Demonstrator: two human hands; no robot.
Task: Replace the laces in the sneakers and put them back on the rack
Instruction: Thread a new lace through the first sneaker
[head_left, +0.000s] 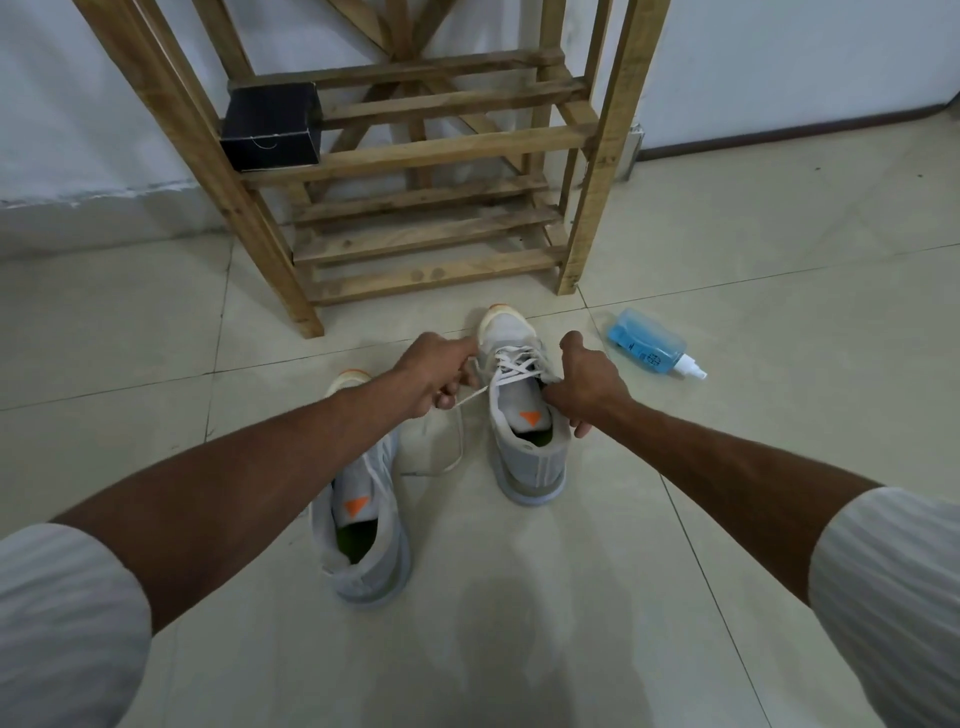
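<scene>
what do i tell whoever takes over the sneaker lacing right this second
Hands: the left hand pinches the loose end of the lace, drawn out from the right sneaker; the right hand grips that sneaker's side.
Things: both sneakers stand on the floor in front of the rack. The forearm hides the lacing on the left sneaker.
Done: the right sneaker is laced crosswise up most of its eyelets.
Left: finish and tie it, check the left sneaker, set both on the rack.

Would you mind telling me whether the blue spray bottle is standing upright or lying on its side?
Lying on its side: the blue spray bottle rests lengthwise on the floor, its white nozzle pointing right.
</scene>
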